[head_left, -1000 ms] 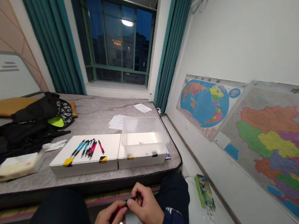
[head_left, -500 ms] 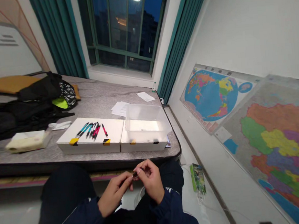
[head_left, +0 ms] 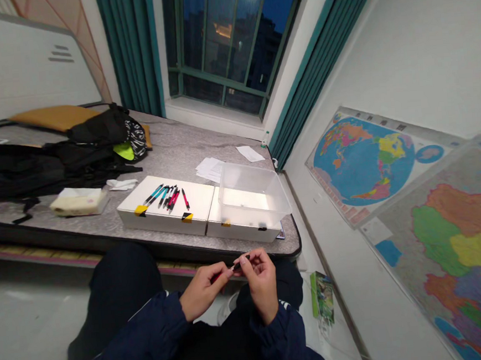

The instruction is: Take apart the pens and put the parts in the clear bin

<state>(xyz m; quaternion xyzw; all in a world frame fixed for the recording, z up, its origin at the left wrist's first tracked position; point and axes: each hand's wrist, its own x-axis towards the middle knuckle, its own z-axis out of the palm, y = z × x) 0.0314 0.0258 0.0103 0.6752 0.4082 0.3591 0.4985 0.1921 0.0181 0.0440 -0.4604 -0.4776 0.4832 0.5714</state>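
Over my lap, both hands work on a red-and-black pen (head_left: 236,267). My left hand (head_left: 204,288) pinches its red part, most of which is covered by the fingers. At the other end, the dark part sits between the thumb and fingers of my right hand (head_left: 260,282). Whether the two parts are joined or apart, I cannot tell. In front, several pens (head_left: 167,197), blue, black and red, lie in a loose group on a white box (head_left: 198,197). One red pen (head_left: 185,199) lies slightly to the right of that group.
A clear plastic bin (head_left: 253,193) stands on the second white box (head_left: 244,230). Papers (head_left: 210,169) lie behind it, and a tissue pack (head_left: 79,202) and black bags (head_left: 56,164) are on the left of the mattress. A wall with maps (head_left: 363,153) bounds the right side.
The view has turned left and tilted slightly, so everything sits further right. My hands stay together on the pen, and more of its red part shows at my left fingers.
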